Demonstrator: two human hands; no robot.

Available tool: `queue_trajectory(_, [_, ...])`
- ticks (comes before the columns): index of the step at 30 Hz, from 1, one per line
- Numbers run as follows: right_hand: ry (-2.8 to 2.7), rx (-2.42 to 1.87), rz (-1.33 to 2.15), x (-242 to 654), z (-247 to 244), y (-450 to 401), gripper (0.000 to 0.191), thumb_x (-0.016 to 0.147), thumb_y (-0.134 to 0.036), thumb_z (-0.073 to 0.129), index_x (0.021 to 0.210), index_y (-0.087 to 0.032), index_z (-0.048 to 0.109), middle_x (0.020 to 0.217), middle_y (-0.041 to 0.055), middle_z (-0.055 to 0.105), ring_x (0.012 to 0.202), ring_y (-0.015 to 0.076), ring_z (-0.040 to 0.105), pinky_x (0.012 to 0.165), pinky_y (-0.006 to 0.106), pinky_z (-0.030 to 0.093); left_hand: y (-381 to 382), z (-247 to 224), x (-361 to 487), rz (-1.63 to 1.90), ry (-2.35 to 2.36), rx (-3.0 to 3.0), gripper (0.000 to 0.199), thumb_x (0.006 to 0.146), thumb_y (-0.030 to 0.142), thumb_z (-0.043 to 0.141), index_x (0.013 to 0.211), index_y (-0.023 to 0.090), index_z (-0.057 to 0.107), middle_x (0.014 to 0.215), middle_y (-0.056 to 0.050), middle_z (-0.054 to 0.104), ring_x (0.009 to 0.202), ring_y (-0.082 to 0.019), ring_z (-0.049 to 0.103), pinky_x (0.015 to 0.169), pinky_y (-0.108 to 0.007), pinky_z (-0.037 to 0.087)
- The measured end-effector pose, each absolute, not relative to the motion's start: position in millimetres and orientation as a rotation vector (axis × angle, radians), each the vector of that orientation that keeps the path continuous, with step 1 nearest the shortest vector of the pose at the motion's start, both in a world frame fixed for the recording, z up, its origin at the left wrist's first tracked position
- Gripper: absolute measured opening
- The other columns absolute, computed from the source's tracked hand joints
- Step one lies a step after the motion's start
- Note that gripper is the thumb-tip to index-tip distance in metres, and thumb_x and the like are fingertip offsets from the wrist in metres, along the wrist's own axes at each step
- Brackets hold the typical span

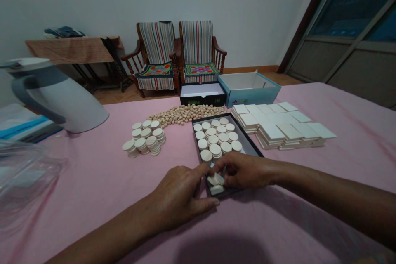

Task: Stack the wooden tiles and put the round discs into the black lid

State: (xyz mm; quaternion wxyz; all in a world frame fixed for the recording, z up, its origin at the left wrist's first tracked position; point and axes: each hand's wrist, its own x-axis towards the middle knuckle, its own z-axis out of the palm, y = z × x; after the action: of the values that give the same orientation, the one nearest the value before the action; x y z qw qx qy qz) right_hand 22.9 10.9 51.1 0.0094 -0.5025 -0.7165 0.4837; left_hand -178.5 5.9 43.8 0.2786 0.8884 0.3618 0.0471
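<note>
A shallow black-rimmed box (250,137) holds rows of stacked round, pale wooden discs (215,149). At its near end, several loose discs (218,179) lie tilted on their sides. My right hand (243,169) reaches into the box from the right, its thumb and fingers curled in around these tilted discs. From the left comes my left hand (182,189), with the index fingertip touching near the same discs. Its thumb is stretched apart along the outside of the box's near left corner. The undersides of both hands are hidden.
Stacked discs (146,137) stand left of the box, with a heap of small wooden pieces (188,113) behind. White square tiles (278,121) are piled at right. An empty black box (203,94), a blue box (250,87), a jug (58,95) and a clear plastic container (27,177) surround them.
</note>
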Motion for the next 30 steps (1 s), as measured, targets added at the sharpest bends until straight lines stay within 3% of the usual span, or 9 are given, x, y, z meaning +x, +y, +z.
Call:
queue_trajectory(4, [-2.258, -1.563, 1.501, 23.1, 49.7, 11.2, 0.027, 0.066, -0.006, 0.056, 0.089, -0.015, 0.069, 0.062, -0.0044, 0.052, 0.056, 0.0079, 0.045, 0.052, 0.018, 0.033, 4.9, 44.0, -179.8, 0.172, 0.969, 2.346, 0.044, 0.076, 0.036, 0.067, 0.115, 0.022, 0.052, 0.052, 0.008, 0.053, 0.046, -0.012, 0.05, 0.045, -0.02, 0.029])
queue_trajectory(11, [-2.291, -1.589, 1.477, 20.3, 57.1, 12.0, 0.035, 0.067, -0.005, 0.059, 0.099, -0.016, 0.067, 0.072, -0.0026, 0.057, 0.061, 0.0083, 0.046, 0.055, 0.018, 0.035, 2.5, 36.1, -188.7, 0.349, 0.907, 2.267, 0.05, 0.076, 0.038, 0.068, 0.12, 0.022, 0.05, 0.049, 0.01, 0.048, 0.043, -0.009, 0.046, 0.045, -0.018, 0.029])
queue_trajectory(16, [-2.346, -1.473, 1.433, 22.6, 56.0, 11.3, 0.042, 0.073, -0.008, 0.055, 0.114, -0.018, 0.062, 0.093, 0.0025, 0.063, 0.074, 0.0114, 0.053, 0.065, 0.021, 0.04, 0.2, 19.2, -204.0, 0.683, 1.022, 2.105, 0.023, 0.088, 0.035, 0.052, 0.1, 0.016, 0.055, 0.05, 0.009, 0.043, 0.042, -0.006, 0.039, 0.044, -0.017, 0.029])
queue_trajectory(20, [-2.293, -1.488, 1.441, 22.6, 49.1, 11.6, 0.034, 0.076, -0.01, 0.056, 0.108, -0.017, 0.065, 0.088, 0.0021, 0.062, 0.073, 0.0113, 0.053, 0.063, 0.02, 0.04, -3.8, 1.0, -211.7, 0.75, 1.113, 2.027, 0.019, 0.089, 0.033, 0.049, 0.091, 0.015, 0.056, 0.049, 0.008, 0.039, 0.042, -0.006, 0.036, 0.043, -0.017, 0.029])
queue_trajectory(23, [-2.224, -1.484, 1.511, 22.3, 45.7, 12.7, 0.032, 0.075, -0.011, 0.06, 0.106, -0.017, 0.064, 0.081, -0.0002, 0.06, 0.067, 0.0095, 0.051, 0.057, 0.018, 0.038, -8.5, -7.5, -211.4, 0.778, 1.014, 2.054, 0.021, 0.088, 0.026, 0.051, 0.106, 0.016, 0.055, 0.058, 0.005, 0.05, 0.048, -0.007, 0.045, 0.048, -0.018, 0.037])
queue_trajectory(26, [-2.209, -1.452, 1.522, 22.6, 44.5, 13.1, 0.034, 0.075, -0.012, 0.061, 0.108, -0.018, 0.064, 0.084, 0.0001, 0.06, 0.068, 0.0097, 0.051, 0.058, 0.019, 0.038, -11.5, -10.5, -209.4, 0.756, 0.856, 2.079, 0.04, 0.086, 0.02, 0.052, 0.125, 0.018, 0.046, 0.081, -0.003, 0.063, 0.061, -0.01, 0.057, 0.054, -0.019, 0.046])
queue_trajectory(30, [-2.227, -1.438, 1.492, 22.5, 45.1, 11.6, 0.03, 0.075, -0.011, 0.06, 0.104, -0.018, 0.065, 0.085, 0.0005, 0.061, 0.07, 0.0102, 0.051, 0.06, 0.019, 0.039, -10.6, -12.7, -209.2, 0.78, 0.794, 2.081, 0.046, 0.085, 0.016, 0.052, 0.13, 0.02, 0.044, 0.098, -0.008, 0.064, 0.076, -0.013, 0.062, 0.068, -0.025, 0.052])
